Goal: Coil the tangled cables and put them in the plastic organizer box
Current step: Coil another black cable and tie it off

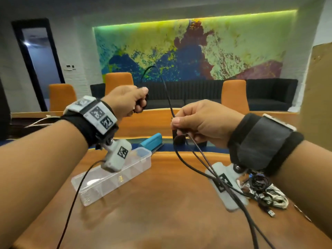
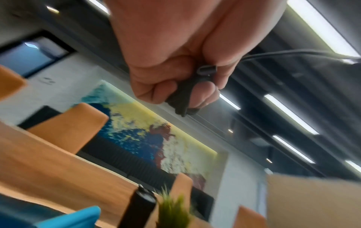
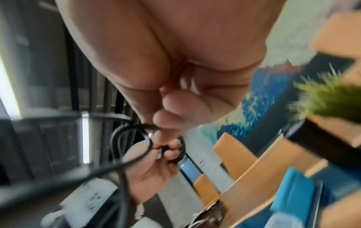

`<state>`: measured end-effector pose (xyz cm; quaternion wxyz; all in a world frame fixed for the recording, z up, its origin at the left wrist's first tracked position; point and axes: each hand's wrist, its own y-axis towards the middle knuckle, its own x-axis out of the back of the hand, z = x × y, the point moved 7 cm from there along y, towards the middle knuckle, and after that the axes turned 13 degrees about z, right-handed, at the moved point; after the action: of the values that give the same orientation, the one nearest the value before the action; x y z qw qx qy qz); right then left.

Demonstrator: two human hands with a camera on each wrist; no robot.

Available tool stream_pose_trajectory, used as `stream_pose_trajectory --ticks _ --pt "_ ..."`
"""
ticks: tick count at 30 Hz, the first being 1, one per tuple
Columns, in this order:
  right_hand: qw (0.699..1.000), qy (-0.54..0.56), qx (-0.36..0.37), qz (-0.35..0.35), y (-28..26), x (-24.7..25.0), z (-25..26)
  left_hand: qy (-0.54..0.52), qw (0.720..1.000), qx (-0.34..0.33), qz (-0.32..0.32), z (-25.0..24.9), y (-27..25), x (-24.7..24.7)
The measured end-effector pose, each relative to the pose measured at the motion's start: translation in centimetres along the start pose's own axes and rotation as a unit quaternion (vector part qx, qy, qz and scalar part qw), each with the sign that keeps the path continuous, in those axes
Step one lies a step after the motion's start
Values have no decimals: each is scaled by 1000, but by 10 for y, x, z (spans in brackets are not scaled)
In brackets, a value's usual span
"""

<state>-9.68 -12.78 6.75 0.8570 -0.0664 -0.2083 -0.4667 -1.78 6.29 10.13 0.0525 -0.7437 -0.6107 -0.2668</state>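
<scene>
Both hands are raised above the wooden table (image 1: 161, 203), sharing one black cable (image 1: 166, 88). My left hand (image 1: 129, 101) grips a small coil of it (image 1: 142, 105) in a fist; in the left wrist view the cable's plug (image 2: 207, 71) shows between the curled fingers (image 2: 162, 92). My right hand (image 1: 201, 121) pinches the cable's free run, and its strands (image 1: 203, 159) hang down past the wrist. The cable arcs up between the hands. The clear plastic organizer box (image 1: 115, 177) lies on the table under my left wrist, lid closed. A tangle of black and white cables (image 1: 265, 193) sits at the right.
A teal case (image 1: 152, 142) lies beyond the organizer. A small potted plant (image 2: 173, 206) and a dark cylinder (image 2: 138, 205) stand on the table. Orange chairs (image 1: 118, 83) line the far side, with a cardboard panel (image 1: 318, 87) at the right.
</scene>
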Motion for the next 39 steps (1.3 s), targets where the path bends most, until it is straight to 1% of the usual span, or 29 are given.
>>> stream_pose_trajectory --ticks 1,3,5,8,9,11,13,14,16,18,19,21,24,26,28,29,31,33,34,35,36,37,38,39 --pt "999 -18 -3 -30 3 8 0 12 1000 -11 19 -3 -6 -14" --pt "996 -36 -14 -79 10 24 -2 3 998 -26 56 -10 -20 -43" --pt "990 -57 -10 -127 14 39 -1 -34 995 -32 92 -14 -36 -71" --pt "971 -127 26 -203 14 58 6 -113 983 -49 137 -18 -58 -107" --pt "964 -139 43 -225 13 63 8 -146 978 -58 136 -19 -61 -114" --pt "953 -137 75 -261 14 72 11 -173 977 -65 102 -19 -57 -118" --pt "949 -126 91 -275 18 76 13 -176 980 -60 66 -22 -48 -115" --pt "948 -123 95 -277 19 76 14 -180 980 -52 63 -23 -42 -114" --pt "948 -111 99 -280 23 79 15 -198 976 -40 86 -29 -35 -115" --pt "957 -55 82 -273 25 85 6 -210 971 -47 108 -34 -33 -115" --pt "961 -18 68 -267 24 89 -1 -204 971 -53 109 -35 -33 -112" --pt "965 56 42 -255 20 97 -17 -181 977 -56 96 -31 -32 -98" --pt "947 157 22 -280 5 121 -38 -129 989 -49 54 -19 -29 -59" --pt "930 208 17 -301 -3 134 -49 -52 997 -55 29 -14 -28 -31" --pt "924 245 16 -294 -3 137 -55 35 997 -66 7 -10 -25 -11" --pt "923 275 20 -267 -1 133 -57 69 995 -69 -5 -9 -22 -1" --pt "918 354 26 -179 0 117 -60 90 993 -59 -42 -4 -15 26" --pt "918 383 28 -101 -7 107 -64 96 989 -37 -109 0 -11 66" --pt "922 375 27 -89 -13 108 -68 97 983 -20 -152 1 -12 89" --pt "931 351 21 -99 -20 112 -74 89 977 -4 -193 2 -17 111" --pt "943 306 8 -127 -26 120 -83 73 971 7 -228 3 -23 131" --pt "958 237 -17 -160 -30 126 -93 66 968 17 -241 3 -30 143" --pt "971 144 -55 -184 -33 130 -103 69 971 25 -228 3 -34 146" --pt "976 34 -98 -192 -30 130 -109 86 977 35 -193 0 -36 139"
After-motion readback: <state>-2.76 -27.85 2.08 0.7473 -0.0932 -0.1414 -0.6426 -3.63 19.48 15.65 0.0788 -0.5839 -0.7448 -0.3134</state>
